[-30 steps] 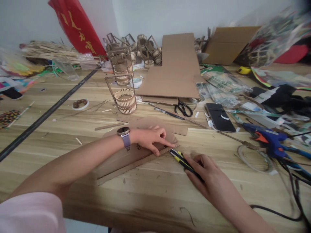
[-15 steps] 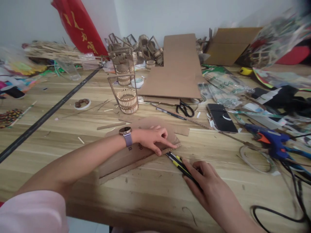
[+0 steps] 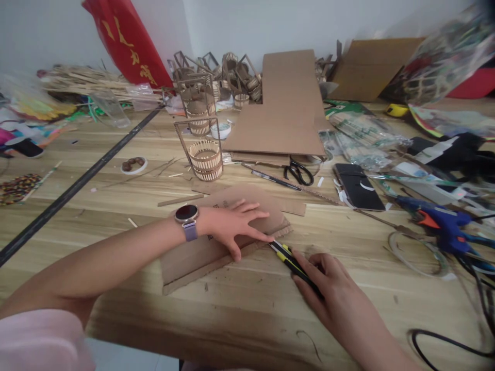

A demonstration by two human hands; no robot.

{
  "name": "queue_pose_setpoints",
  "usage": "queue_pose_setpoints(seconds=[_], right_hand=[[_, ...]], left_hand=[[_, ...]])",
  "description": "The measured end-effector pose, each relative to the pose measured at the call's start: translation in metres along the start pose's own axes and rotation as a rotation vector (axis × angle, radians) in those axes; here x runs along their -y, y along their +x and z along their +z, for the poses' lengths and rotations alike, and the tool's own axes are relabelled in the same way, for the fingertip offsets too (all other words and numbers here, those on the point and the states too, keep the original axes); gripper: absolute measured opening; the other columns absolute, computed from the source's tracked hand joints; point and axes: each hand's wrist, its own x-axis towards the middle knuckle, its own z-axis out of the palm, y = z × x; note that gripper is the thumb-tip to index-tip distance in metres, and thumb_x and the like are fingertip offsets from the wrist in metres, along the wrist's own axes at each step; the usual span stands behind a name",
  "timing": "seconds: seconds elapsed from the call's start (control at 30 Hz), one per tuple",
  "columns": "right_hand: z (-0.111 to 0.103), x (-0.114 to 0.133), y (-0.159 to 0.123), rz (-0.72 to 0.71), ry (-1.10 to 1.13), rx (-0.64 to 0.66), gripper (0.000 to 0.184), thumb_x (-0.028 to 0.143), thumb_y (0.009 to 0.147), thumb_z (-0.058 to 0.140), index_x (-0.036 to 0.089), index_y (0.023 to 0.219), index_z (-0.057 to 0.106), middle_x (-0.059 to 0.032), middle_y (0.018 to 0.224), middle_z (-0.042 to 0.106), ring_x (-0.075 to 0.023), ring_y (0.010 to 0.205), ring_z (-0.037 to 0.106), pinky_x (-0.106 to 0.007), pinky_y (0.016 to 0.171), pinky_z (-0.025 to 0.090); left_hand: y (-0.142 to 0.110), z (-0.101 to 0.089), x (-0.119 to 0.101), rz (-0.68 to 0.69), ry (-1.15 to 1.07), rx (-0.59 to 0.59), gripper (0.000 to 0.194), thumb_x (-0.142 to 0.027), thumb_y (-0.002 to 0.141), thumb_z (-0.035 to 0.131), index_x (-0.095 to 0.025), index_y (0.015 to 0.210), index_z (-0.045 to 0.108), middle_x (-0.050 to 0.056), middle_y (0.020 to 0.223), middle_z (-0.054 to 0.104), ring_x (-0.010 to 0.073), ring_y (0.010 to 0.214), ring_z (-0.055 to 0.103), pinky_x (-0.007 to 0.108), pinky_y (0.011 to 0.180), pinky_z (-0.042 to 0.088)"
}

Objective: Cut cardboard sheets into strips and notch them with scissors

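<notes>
My left hand lies flat with fingers spread on a brown cardboard piece near the table's front edge, pressing it down. A watch with a purple strap sits on that wrist. My right hand is closed round a black and yellow utility knife. The knife's tip meets the cardboard's front right edge, just beside my left fingertips. A narrow strip runs along the cardboard's near edge.
Behind my hands stand small woven stick baskets, a large cardboard sheet, black scissors and a dark phone. A blue glue gun and black cables lie at right. A black strip crosses the wooden table at left.
My left hand has opened from a pinched press to flat spread fingers and shifted slightly left on the cardboard. The knife stays at the cardboard's right edge.
</notes>
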Motion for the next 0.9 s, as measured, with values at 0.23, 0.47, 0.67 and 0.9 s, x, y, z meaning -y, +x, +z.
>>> queue_pose_setpoints(seconds=[0.23, 0.47, 0.67, 0.9], right_hand=[[0.000, 0.003, -0.001, -0.022, -0.046, -0.039, 0.048, 0.039, 0.105, 0.035, 0.011, 0.129, 0.066, -0.0101, 0.088, 0.059, -0.0223, 0.076, 0.066, -0.032, 0.056, 0.060], [-0.001, 0.009, 0.001, -0.051, -0.083, -0.048, 0.048, 0.038, 0.106, 0.034, 0.011, 0.128, 0.066, -0.0105, 0.087, 0.060, -0.0223, 0.075, 0.067, -0.031, 0.055, 0.060], [0.000, 0.011, -0.001, -0.091, -0.074, -0.006, 0.043, 0.034, 0.104, 0.041, 0.011, 0.131, 0.064, -0.0109, 0.089, 0.061, -0.0225, 0.077, 0.068, -0.031, 0.058, 0.063], [0.001, 0.026, -0.002, -0.108, -0.056, 0.033, 0.042, 0.034, 0.104, 0.042, 0.012, 0.133, 0.062, -0.0123, 0.092, 0.062, -0.0230, 0.080, 0.069, -0.032, 0.060, 0.064]], left_hand=[[0.002, 0.004, 0.012, -0.013, -0.120, 0.121, 0.086, -0.055, 0.078, 0.079, -0.049, 0.152, 0.035, -0.002, 0.173, 0.000, 0.0395, 0.155, -0.016, 0.067, 0.119, -0.008], [0.003, 0.003, 0.011, -0.031, -0.156, 0.112, 0.087, -0.053, 0.075, 0.082, -0.049, 0.151, 0.038, -0.006, 0.172, -0.003, 0.0390, 0.155, -0.017, 0.066, 0.119, -0.012], [0.002, 0.002, 0.009, -0.030, -0.123, 0.117, 0.088, -0.051, 0.076, 0.082, -0.045, 0.152, 0.038, 0.000, 0.172, -0.005, 0.0389, 0.154, -0.017, 0.066, 0.119, -0.009], [0.002, 0.002, 0.010, -0.021, -0.125, 0.105, 0.086, -0.054, 0.077, 0.081, -0.045, 0.151, 0.040, 0.001, 0.172, -0.005, 0.0392, 0.154, -0.018, 0.067, 0.119, -0.009]])
